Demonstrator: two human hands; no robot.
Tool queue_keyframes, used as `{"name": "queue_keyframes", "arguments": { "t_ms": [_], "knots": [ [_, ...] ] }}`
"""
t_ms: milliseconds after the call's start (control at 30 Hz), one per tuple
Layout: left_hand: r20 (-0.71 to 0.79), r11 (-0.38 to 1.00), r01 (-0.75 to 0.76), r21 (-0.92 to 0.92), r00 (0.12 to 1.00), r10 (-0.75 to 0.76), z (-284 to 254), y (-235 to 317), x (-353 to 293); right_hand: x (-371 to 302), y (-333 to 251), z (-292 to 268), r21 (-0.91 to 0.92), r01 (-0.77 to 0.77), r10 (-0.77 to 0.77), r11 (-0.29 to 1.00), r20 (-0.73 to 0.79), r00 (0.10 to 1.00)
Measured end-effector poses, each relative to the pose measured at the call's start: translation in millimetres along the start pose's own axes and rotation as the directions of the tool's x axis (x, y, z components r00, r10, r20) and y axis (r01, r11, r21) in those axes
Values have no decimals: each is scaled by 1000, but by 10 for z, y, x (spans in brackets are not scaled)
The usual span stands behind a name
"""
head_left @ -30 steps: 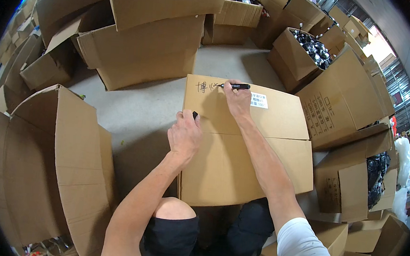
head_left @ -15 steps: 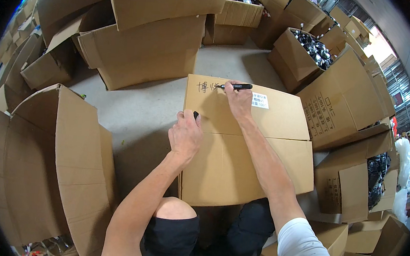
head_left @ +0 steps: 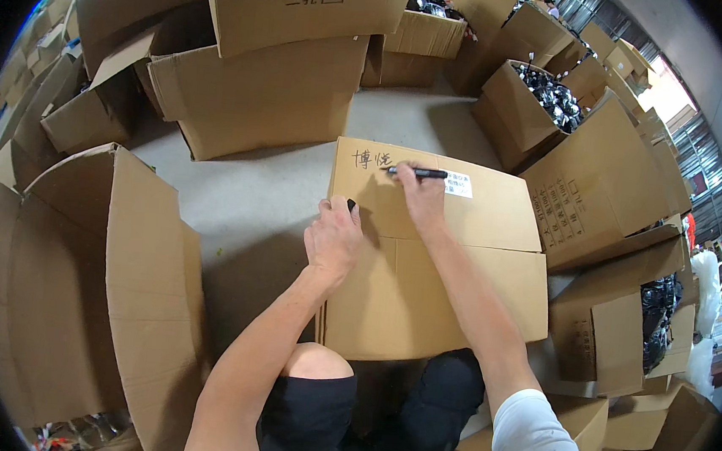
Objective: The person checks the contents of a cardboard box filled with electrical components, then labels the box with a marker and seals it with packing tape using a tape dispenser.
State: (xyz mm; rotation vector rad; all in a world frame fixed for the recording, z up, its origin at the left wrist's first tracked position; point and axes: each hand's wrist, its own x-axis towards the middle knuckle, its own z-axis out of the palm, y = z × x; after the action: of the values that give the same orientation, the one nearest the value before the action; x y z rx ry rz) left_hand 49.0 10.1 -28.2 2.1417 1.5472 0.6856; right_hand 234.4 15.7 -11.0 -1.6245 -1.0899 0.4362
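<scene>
A flattish closed cardboard box (head_left: 457,292) lies before my knees, with handwritten black characters near its far left corner. My right hand (head_left: 423,195) grips a black marker (head_left: 420,172), its tip close to the writing. Beside that hand, a white printed label (head_left: 459,185) is partly covered by the marker and fingers. At the box's left edge, my left hand (head_left: 333,236) is closed around a small black marker cap (head_left: 351,204), whose end pokes out past the fingers.
A tall open cardboard box (head_left: 148,285) stands at my left. Larger cartons (head_left: 261,90) line the far side. To the right are open boxes, one holding black plastic-wrapped items (head_left: 553,96), another a black bag (head_left: 659,317). Grey floor (head_left: 244,199) shows between them.
The second handwritten character has gained strokes. My right hand has shifted slightly down and right with the marker. The view has moved a little.
</scene>
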Motion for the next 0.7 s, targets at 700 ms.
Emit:
{"name": "queue_keyframes", "arguments": {
  "t_ms": [700],
  "knots": [
    [56, 1000, 9, 14, 998, -10, -59, 94, 2, -542, -101, 109, 0, 287, -286, 958, -78, 955]
  ]
}}
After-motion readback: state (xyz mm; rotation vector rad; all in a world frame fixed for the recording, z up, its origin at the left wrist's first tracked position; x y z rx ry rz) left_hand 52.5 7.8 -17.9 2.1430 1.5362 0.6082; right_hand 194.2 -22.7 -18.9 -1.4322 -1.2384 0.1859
